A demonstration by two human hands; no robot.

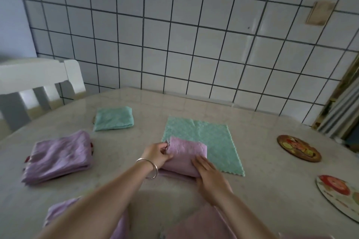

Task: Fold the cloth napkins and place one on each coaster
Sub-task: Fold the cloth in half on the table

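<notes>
A pink cloth napkin (184, 153), partly folded, lies at the table's middle over the near corner of a flat teal napkin (209, 137). My left hand (157, 154) pinches the pink napkin's left edge. My right hand (207, 172) lies flat on its near right part, fingers straight. A folded teal napkin (113, 118) sits on a coaster at the back left. A folded purple napkin (58, 157) covers a coaster at the left. Two bare round coasters, one brown (298, 148) and one pale (338, 194), lie at the right.
More pink cloth lies at the near edge, one piece (198, 223) between my arms and one (58, 211) under my left arm. A white chair (38, 81) stands at the back left. The tiled wall (194, 35) runs behind the marbled table (262, 170).
</notes>
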